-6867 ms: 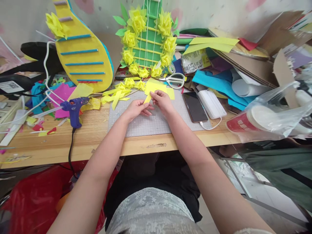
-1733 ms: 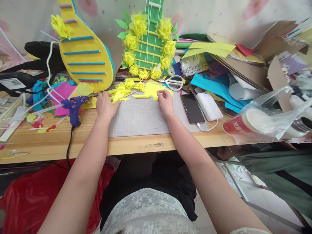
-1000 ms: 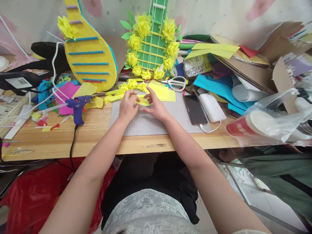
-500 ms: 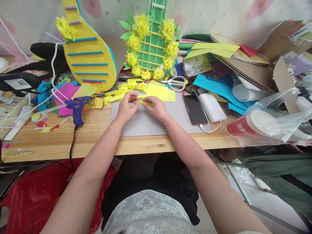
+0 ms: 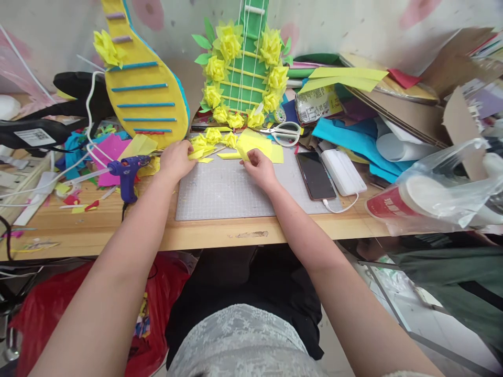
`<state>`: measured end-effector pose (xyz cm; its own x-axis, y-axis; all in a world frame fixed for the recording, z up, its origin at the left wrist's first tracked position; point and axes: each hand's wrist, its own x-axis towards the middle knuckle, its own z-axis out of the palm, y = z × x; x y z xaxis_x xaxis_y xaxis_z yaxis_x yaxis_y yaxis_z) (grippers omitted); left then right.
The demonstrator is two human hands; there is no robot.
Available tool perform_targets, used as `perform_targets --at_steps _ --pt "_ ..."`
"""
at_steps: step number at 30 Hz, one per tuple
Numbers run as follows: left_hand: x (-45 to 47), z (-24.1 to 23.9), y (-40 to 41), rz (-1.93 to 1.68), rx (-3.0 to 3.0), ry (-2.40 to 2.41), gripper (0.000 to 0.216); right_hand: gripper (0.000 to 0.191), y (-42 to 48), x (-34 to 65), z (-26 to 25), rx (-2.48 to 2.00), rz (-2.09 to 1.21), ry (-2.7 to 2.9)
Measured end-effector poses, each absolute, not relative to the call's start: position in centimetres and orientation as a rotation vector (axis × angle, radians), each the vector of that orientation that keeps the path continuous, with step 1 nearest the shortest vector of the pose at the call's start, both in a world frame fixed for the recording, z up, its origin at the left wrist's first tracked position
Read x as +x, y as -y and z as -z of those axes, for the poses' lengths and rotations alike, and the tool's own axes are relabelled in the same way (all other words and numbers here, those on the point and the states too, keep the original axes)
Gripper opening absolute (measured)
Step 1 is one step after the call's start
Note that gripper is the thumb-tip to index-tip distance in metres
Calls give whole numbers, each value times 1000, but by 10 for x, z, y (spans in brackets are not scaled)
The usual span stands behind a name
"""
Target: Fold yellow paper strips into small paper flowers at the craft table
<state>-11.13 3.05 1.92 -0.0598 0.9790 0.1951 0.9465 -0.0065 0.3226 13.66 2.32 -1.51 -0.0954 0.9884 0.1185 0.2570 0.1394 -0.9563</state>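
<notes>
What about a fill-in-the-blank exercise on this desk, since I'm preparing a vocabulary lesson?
1. The right hand touches ____ paper.
2. Many yellow flowers border the ____ guitar.
3. The red-and-white cup is inside a clear plastic ____.
4. The phone lies partly on the ____ mat.

Missing words: yellow; green; bag; grey

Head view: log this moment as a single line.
left hand: at yellow strips; right hand: at near edge of yellow sheets; glue gun: left of gray mat; phone: on mat, right side
</notes>
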Motion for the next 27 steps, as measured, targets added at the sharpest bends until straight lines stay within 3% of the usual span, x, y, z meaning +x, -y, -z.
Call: perform_targets --at_steps 8,13,20,27 --pt "-98 -30 -21 -871 1788 -2185 23 13 -20 134 5 -1256 -989 1450" --pt "-67 -34 -21 -1340 1291 -1805 18 12 -17 132 -7 -1210 -1118 1304" --pt "-13 -21 -11 -1347 793 -1437 13 11 -16 124 -8 -1133 -1374 1180" --pt "0 -9 -7 -1287 849 -1345 18 15 -18 119 6 -1238 -1127 1419"
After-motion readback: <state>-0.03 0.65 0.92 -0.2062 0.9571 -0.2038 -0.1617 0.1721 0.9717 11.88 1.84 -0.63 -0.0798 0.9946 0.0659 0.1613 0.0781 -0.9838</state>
